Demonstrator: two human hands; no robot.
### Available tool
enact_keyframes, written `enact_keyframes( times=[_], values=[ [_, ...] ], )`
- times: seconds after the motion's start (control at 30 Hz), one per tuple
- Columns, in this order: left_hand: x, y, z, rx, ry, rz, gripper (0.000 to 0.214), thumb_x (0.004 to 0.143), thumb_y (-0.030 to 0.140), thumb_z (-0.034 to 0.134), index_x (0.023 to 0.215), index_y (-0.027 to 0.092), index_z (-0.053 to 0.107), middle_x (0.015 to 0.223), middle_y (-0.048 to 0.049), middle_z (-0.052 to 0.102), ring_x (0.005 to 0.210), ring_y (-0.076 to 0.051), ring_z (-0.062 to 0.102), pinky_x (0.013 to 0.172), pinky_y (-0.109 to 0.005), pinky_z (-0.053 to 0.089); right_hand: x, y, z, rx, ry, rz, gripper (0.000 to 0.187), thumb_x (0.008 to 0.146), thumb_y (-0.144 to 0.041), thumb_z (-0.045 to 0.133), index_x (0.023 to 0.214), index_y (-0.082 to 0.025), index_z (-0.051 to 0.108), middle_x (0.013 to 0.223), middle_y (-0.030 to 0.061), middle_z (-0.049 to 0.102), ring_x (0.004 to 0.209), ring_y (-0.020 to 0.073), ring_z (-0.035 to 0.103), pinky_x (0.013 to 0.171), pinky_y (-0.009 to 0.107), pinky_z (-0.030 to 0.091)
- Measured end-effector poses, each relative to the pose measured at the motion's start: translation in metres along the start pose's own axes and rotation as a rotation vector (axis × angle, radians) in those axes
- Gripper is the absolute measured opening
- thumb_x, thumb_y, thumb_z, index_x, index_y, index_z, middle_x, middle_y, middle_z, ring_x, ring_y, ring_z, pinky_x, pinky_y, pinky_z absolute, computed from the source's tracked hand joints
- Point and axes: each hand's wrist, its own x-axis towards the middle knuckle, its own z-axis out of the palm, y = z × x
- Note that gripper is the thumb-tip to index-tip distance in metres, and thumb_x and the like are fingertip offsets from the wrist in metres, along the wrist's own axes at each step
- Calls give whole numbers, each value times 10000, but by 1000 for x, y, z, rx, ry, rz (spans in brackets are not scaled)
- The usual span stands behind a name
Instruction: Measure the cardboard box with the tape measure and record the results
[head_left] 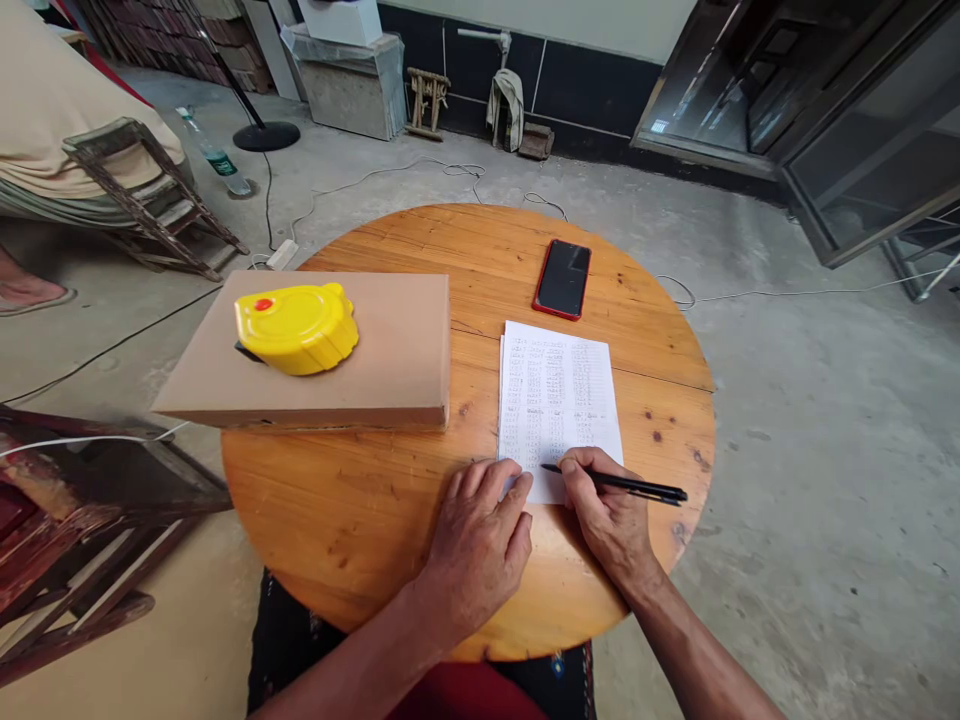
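Observation:
A black pen [630, 485] is pinched in my right hand [611, 515], its tip touching the lower part of a white sheet of paper [559, 400]. Rows of small handwriting in columns cover most of the sheet, and a second sheet's edge peeks out at its left. My left hand [480, 535] rests on the table with fingers slightly bent, fingertips at the paper's lower left corner, holding nothing. To the left, a yellow tape measure [300, 328] with a red button lies on a brown cardboard box [390, 350].
The round wooden table [352, 500] carries a phone [564, 278] in a red case behind the paper. Around it on the concrete floor are a wooden chair [97, 530], a small ladder-like stool [154, 195], a plastic bottle [217, 160] and loose cables. Another person's foot [30, 280] shows at far left.

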Motion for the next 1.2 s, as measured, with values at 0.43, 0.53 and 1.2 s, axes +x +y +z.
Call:
enact_keyframes(
  times=[0.43, 0.53, 1.2],
  values=[
    [0, 1, -2, -6, 6, -12, 337, 878, 143, 506, 1209, 172, 560, 1186, -94, 590, 1067, -265, 495, 916, -462, 440, 1, 0, 2, -4, -14, -20, 211, 924, -292, 517, 762, -190, 605, 575, -46, 464, 513, 109, 400, 500, 242, 346],
    [-1, 1, -2, -7, 5, -6, 334, 878, 140, 507, 1207, 162, 559, 1186, -96, 589, 1065, -266, 493, 917, -462, 438, 1, 0, 2, -19, -4, -21, 212, 924, -292, 517, 760, -190, 603, 567, -47, 459, 507, 109, 400, 500, 242, 348],
    [-1, 1, -1, -13, -1, -4, 326, 869, 136, 515, 1190, 172, 560, 1177, -91, 586, 1068, -267, 489, 918, -466, 436, -1, -1, -1, 165, 203, -25, 148, 935, -307, 548, 857, -209, 627, 597, -39, 559, 540, 132, 527, 532, 253, 424]
  ],
)
